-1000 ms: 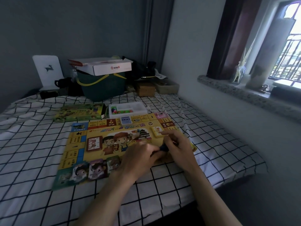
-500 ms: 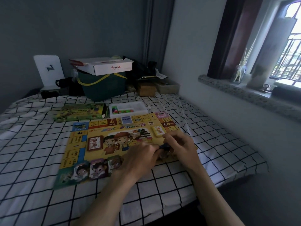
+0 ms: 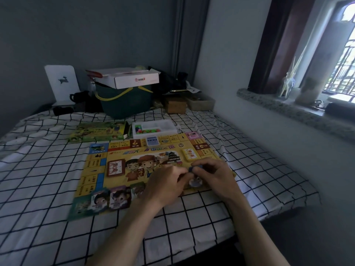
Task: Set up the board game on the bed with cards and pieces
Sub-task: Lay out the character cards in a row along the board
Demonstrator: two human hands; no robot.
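Note:
A yellow game board (image 3: 96, 169) lies flat on the checked bed sheet. On it sit a brown card deck (image 3: 115, 167), a yellow card deck (image 3: 190, 154), a blue card deck (image 3: 152, 141) and character cards (image 3: 110, 198) along the near edge. My left hand (image 3: 165, 183) and my right hand (image 3: 213, 175) meet over the board's near right corner. Together they pinch a small blue piece (image 3: 196, 168). A character card (image 3: 195, 182) shows just below the fingers.
A white tray of coloured pieces (image 3: 155, 128) and the green game box (image 3: 99, 131) lie behind the board. Further back stand a green basket (image 3: 124, 102) topped by a white carton (image 3: 132, 77), small boxes and a white stand. The wall and window sill run along the right.
Both hands have stayed over the board's near right corner, fingers working on the small blue piece. The view shifted slightly.

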